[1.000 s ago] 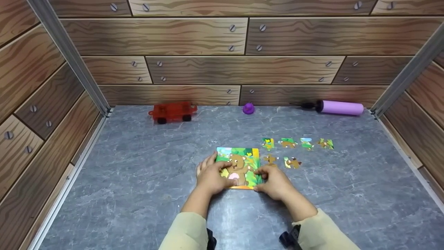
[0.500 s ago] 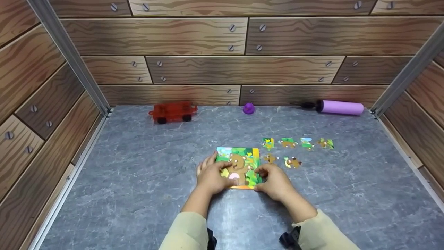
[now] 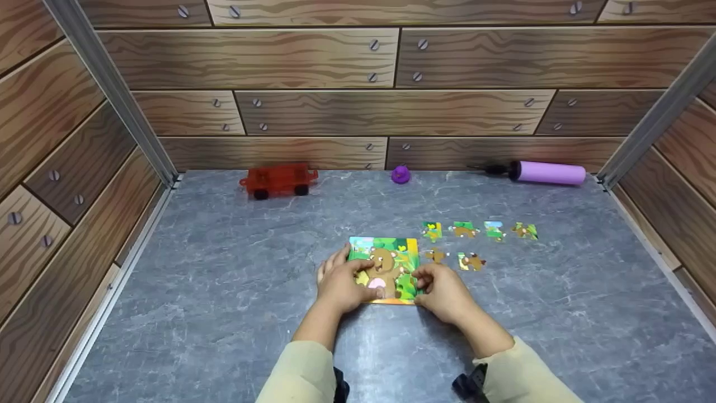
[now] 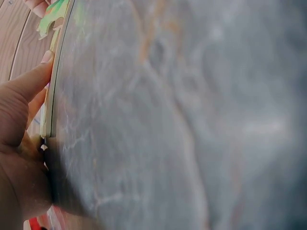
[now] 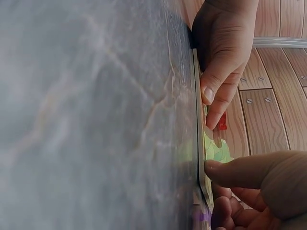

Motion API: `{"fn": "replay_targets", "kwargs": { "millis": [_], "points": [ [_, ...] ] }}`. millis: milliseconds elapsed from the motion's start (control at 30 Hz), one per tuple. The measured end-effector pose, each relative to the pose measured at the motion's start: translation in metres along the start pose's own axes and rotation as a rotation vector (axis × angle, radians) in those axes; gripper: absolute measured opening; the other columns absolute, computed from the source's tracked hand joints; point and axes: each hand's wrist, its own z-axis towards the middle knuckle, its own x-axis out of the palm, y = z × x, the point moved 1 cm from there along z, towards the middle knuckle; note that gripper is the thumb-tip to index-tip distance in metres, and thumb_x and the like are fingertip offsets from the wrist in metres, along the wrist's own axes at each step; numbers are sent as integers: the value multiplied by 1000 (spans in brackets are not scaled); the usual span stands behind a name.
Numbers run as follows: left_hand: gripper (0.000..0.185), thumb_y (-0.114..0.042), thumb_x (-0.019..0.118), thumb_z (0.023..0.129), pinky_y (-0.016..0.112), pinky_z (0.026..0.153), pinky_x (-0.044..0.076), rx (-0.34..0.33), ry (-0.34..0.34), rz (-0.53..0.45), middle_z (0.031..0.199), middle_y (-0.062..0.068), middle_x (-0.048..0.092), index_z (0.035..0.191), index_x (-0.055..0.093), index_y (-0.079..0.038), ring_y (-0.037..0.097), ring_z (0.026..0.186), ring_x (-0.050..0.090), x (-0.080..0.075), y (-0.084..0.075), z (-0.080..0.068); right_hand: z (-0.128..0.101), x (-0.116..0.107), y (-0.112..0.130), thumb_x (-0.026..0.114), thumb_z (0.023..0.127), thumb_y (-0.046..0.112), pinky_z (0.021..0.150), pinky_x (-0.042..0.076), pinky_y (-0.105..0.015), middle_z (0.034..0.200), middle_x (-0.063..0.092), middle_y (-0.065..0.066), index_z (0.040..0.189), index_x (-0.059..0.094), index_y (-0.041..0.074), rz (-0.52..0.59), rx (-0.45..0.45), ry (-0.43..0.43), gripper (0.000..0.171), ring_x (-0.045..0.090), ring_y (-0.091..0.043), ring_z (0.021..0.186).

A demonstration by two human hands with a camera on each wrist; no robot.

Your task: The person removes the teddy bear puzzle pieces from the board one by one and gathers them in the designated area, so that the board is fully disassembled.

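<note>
Both of your hands are working the puzzle board (image 3: 386, 268) lying flat on the grey bench (image 3: 224, 291): your left hand (image 3: 340, 282) is curling its thumb onto the left edge, your right hand (image 3: 444, 292) is pinching the right edge. Six loose pieces (image 3: 481, 230) are lying just right of it

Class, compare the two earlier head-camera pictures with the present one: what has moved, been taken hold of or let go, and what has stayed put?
Almost nothing changed. The right hand crept slightly left along the puzzle board's near right corner; nothing was picked up or released. The left hand stays on the board's left side, and the loose puzzle pieces, red toy car and purple pump lie where they were.
</note>
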Motion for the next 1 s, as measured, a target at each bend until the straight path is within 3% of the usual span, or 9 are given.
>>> {"fn": "replay_targets", "kwargs": {
  "millis": [567,767,1000],
  "points": [
    [83,-52,83,62,54,114,2,-10,2,13,157,5,22,136,54,-29,30,143,17,-1,1,1,5,-3,-6,80,70,1,60,47,-29,85,61,0,113,67,2,-12,-29,105,44,53,-16,71],
    [82,-54,82,62,55,114,2,-14,4,20,157,4,23,136,54,-30,30,143,17,0,1,2,3,-8,-7,75,73,3,58,47,-30,89,61,0,114,67,5,-11,-54,78,42,51,-16,69],
    [82,-52,82,63,54,115,1,-19,14,10,158,2,21,137,53,-31,27,144,15,1,0,1,1,-24,-9,76,75,7,67,47,-30,93,58,-7,119,66,8,-18,-175,37,45,52,-21,80]
  ]
}}
